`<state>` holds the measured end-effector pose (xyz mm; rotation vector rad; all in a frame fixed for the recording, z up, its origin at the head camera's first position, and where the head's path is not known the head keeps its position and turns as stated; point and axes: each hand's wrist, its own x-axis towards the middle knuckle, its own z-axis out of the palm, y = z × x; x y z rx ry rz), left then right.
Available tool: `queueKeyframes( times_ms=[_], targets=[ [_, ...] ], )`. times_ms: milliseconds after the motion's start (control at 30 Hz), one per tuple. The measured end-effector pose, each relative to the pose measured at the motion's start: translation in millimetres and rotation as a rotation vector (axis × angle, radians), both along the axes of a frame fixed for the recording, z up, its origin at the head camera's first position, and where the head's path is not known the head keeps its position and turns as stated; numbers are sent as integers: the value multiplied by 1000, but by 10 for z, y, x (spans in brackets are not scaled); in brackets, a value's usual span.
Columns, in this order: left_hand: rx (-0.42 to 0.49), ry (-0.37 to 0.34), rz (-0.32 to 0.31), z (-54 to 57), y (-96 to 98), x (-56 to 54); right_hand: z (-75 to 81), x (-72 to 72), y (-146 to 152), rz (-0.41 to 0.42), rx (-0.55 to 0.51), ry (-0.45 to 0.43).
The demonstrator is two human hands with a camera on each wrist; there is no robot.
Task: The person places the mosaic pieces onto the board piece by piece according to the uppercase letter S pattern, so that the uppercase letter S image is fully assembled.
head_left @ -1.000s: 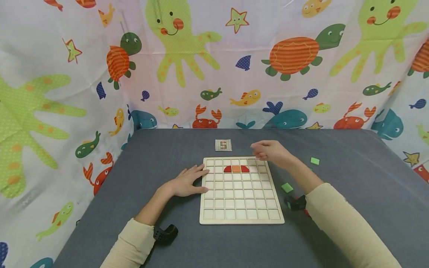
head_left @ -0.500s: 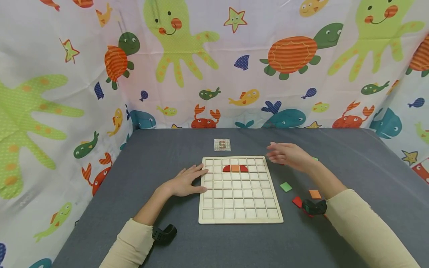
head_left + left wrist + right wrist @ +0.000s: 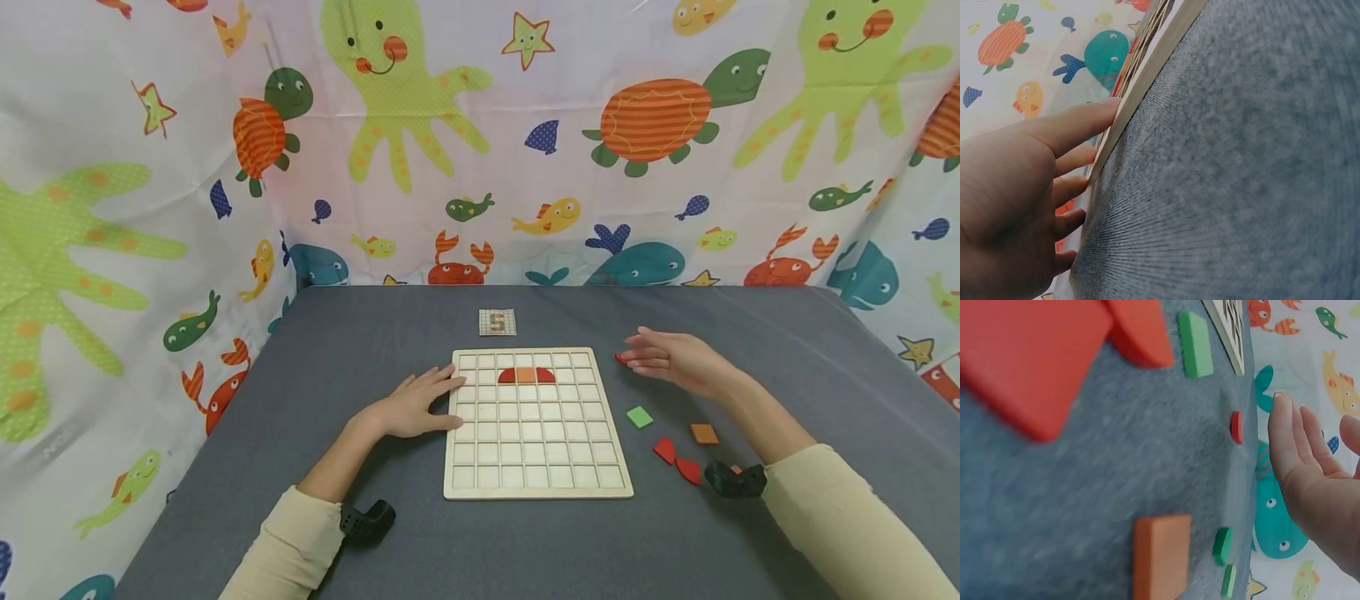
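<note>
"Three tiles (image 3: 527, 375) sat on the board (image 3: 534, 455)?"

"Yes, in one row near its far side, orange between two reds."

"What about the left hand (image 3: 408, 408)?"

"Fingers spread, grasping nothing. Its thumb and forefinger touched the board's left edge."

"And the right hand (image 3: 675, 358)?"

"Released too, with straight fingers. It hovered right of the board, near a red tile (image 3: 1237, 427) on the table (image 3: 375, 333); the right wrist view showed a gap between them."

"Which tiles lay nearer the person?"

"One green tile (image 3: 640, 417) near the board's right edge, one orange tile (image 3: 704, 433) farther right, and two red tiles (image 3: 664, 451) close together. Two other green tiles (image 3: 1222, 545) showed in the right wrist view."

"Where was the card (image 3: 497, 322)?"

"Flat on the table, just beyond the board's far edge."
</note>
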<state>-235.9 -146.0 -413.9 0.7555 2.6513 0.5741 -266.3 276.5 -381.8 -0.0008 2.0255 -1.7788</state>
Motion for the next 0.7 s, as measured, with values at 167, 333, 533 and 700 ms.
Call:
queueKeyframes(
  times_ms=[167, 333, 533, 700],
  targets=[
    [4, 1, -5, 3, -5, -4, -60, 69, 107, 11, -58, -35],
    [7, -1, -5, 14, -13, -6, -112, 124, 160, 28, -86, -52],
    [14, 3, -13, 9, -19, -3, -143, 187, 163, 47, -91, -62],
    [23, 10, -22, -2, -20, -1, -174, 251, 158, 42, -116, -79]
  ],
)
